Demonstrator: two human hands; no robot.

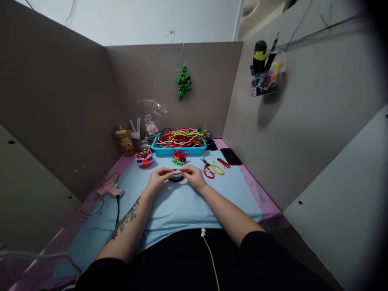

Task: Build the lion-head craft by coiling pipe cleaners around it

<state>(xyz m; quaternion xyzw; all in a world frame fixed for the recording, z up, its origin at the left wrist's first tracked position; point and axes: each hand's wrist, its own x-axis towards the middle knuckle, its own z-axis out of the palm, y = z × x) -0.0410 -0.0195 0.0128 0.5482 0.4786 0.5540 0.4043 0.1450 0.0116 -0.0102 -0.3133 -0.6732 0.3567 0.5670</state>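
Between both hands, just above the blue cloth, is a small braided cord piece (176, 174) in white, light blue and dark red. My left hand (159, 178) pinches its left side with thumb and fingertips. From the right, my right hand (194, 176) pinches the other side. Part of the piece is hidden behind the fingers. Beyond it stands a small pink and green knotted figure (179, 157). A lilac, red and orange lion-head-like figure (144, 158) sits farther left. Red-and-yellow-handled scissors or pliers (214, 167) lie to the right of my right hand.
A blue tray (178, 151) heaped with coloured cords stands at the back. A red cutter (223, 163) and a black phone (230, 157) lie right. A pink glue gun (110, 186) with its cable lies left. Grey partitions (172, 60) enclose the table, with a green knotted ornament (184, 83) hanging.
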